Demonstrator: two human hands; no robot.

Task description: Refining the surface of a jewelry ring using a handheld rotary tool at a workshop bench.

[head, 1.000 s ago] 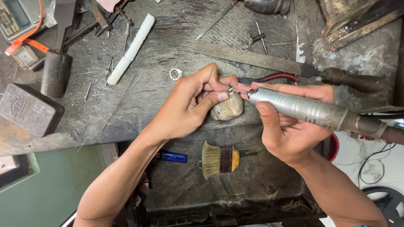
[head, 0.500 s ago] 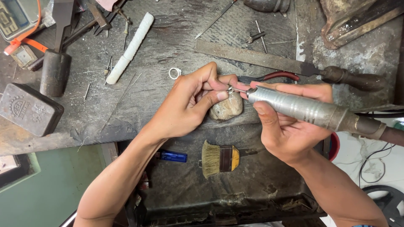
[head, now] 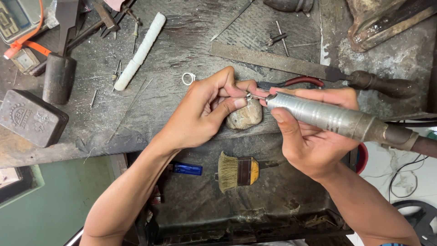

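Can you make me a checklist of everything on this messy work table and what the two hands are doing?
Surface: dark, scratched, dusty workbench.
Job's things: silver rotary handpiece; its tip meets a tiny metal piece above a worn bench peg.
Clutter: long flat file, white rod, small ring, red-handled pliers, mallet, metal block, brush, blue lighter, loose pins.
Fingers: left hand pinches the tiny piece; right hand grips the handpiece.
Cables: thin dark cable at lower right.
Surroundings: green floor at lower left.
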